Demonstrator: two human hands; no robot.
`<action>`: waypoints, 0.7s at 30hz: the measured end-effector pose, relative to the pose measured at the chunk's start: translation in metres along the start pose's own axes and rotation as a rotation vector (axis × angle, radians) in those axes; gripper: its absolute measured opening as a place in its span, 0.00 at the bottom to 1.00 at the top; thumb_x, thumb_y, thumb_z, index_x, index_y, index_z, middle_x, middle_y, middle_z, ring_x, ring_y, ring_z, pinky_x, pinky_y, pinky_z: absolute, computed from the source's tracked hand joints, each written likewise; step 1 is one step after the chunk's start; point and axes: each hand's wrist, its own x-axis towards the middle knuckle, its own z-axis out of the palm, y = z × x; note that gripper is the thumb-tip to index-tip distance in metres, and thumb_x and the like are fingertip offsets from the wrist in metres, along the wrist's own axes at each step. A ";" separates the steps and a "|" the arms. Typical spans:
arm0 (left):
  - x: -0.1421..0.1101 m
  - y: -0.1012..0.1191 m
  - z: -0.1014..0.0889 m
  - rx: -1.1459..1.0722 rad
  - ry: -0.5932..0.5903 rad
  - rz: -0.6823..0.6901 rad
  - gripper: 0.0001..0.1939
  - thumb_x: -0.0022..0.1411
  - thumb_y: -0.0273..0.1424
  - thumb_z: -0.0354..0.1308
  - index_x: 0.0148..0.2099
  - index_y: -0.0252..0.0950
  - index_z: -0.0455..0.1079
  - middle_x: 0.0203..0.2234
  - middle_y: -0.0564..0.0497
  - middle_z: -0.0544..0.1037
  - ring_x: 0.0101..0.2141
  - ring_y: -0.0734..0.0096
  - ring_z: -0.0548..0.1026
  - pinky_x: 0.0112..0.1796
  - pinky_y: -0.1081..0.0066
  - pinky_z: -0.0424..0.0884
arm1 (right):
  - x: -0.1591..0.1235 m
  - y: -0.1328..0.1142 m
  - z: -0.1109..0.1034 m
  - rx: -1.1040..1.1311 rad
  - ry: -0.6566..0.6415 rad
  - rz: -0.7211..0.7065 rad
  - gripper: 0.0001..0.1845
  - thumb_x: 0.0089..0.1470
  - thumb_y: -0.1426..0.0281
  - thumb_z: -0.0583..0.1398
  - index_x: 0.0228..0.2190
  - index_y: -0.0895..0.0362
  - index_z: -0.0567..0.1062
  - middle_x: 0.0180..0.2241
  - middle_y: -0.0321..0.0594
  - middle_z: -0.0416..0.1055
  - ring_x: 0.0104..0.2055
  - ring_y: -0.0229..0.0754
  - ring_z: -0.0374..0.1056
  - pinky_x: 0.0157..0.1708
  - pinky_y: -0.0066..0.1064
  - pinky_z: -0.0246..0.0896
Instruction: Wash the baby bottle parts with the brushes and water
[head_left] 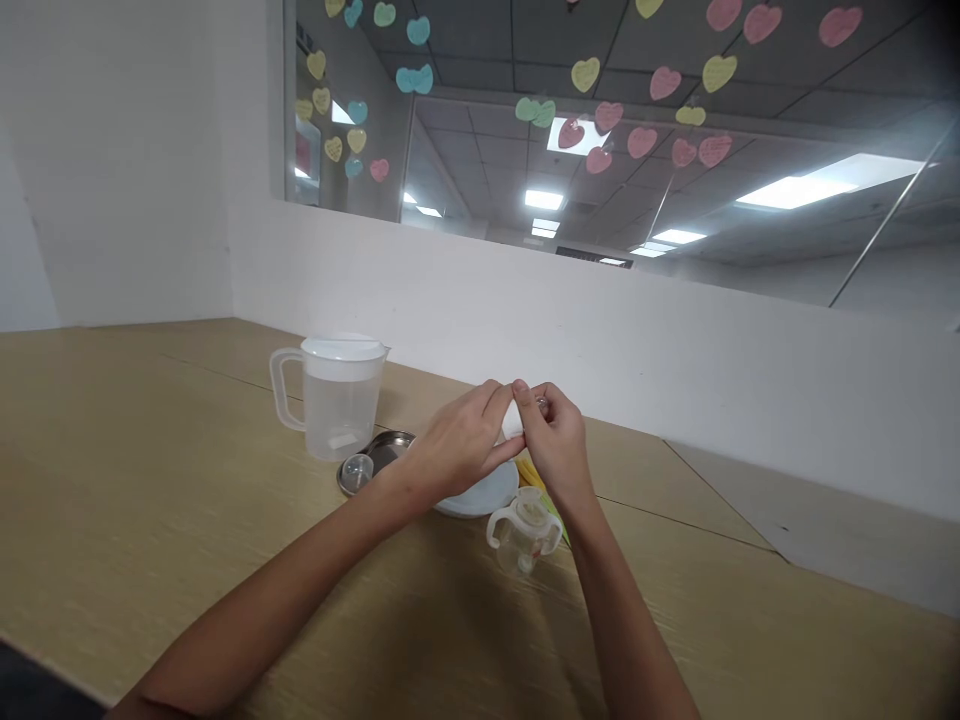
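Note:
My left hand (457, 440) and my right hand (549, 437) meet in the air above the table, both fingers closed around a small white cylindrical object (512, 420). Most of that object is hidden by my fingers, so I cannot tell exactly what it is. Below my hands lies a round white plate or lid (480, 497). A clear two-handled baby sippy bottle (524, 532) stands just under my right wrist. A clear dome cap (357, 473) rests on a round steel dish (386, 446) to the left of my left hand.
A clear plastic measuring jug (337, 397) with a white lid stands on the wood-grain table (150, 500) at the left. Something yellow and green (534, 477) lies behind the bottle. A white wall borders the table's far edge, with a window covered in paper hearts above it.

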 end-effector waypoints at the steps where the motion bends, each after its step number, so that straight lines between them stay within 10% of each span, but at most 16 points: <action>1: 0.000 0.001 0.000 0.019 -0.009 -0.020 0.14 0.63 0.35 0.47 0.47 0.31 0.59 0.36 0.45 0.68 0.36 0.63 0.70 0.34 0.66 0.69 | 0.000 0.001 0.000 0.036 0.000 0.005 0.20 0.48 0.55 0.58 0.19 0.56 0.60 0.15 0.26 0.50 0.18 0.31 0.48 0.17 0.24 0.44; 21: -0.003 0.003 0.002 0.188 0.016 -0.042 0.15 0.63 0.38 0.45 0.46 0.32 0.58 0.32 0.47 0.67 0.30 0.64 0.69 0.27 0.68 0.67 | -0.013 0.003 0.015 -0.025 0.291 -0.255 0.14 0.51 0.64 0.57 0.20 0.55 0.59 0.16 0.28 0.54 0.18 0.31 0.49 0.18 0.25 0.47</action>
